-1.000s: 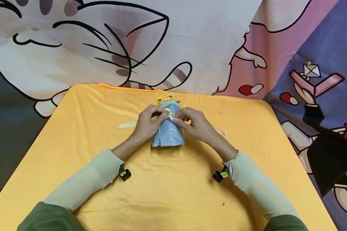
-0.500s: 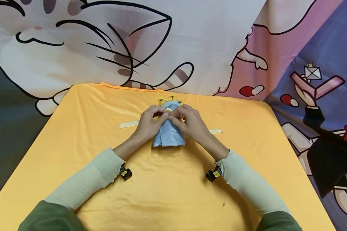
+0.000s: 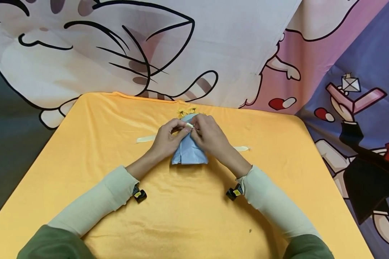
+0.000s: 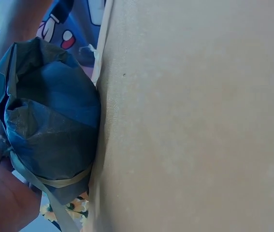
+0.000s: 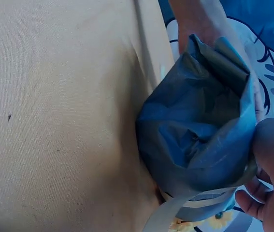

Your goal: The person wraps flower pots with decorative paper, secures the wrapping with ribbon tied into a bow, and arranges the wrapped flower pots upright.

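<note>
A small bouquet in blue wrapping paper [image 3: 190, 153] lies on the table, its yellow flowers [image 3: 183, 113] at the far end. Pale yellow ribbon [image 3: 189, 125] circles its middle. My left hand [image 3: 168, 136] pinches the ribbon between thumb and fingers at the front of the wrap. From the other side my right hand [image 3: 211, 136] holds the ribbon with bent fingers; the exact grip is partly hidden. One ribbon tail [image 3: 146, 139] sticks out left, another [image 3: 241, 148] right. The paper's gathered open base [image 5: 214, 92] faces the right wrist camera.
A yellow cloth [image 3: 168, 216] covers the table. Behind it hangs a printed cat backdrop [image 3: 233, 43], with a blue printed one [image 3: 353, 144] at the right. A small dark speck [image 3: 250, 230] lies on the cloth.
My right hand has moved left and inward, close to the left hand at the ribbon. The right ribbon tail has come into view beyond the right wrist. The left hand stays nearly still.
</note>
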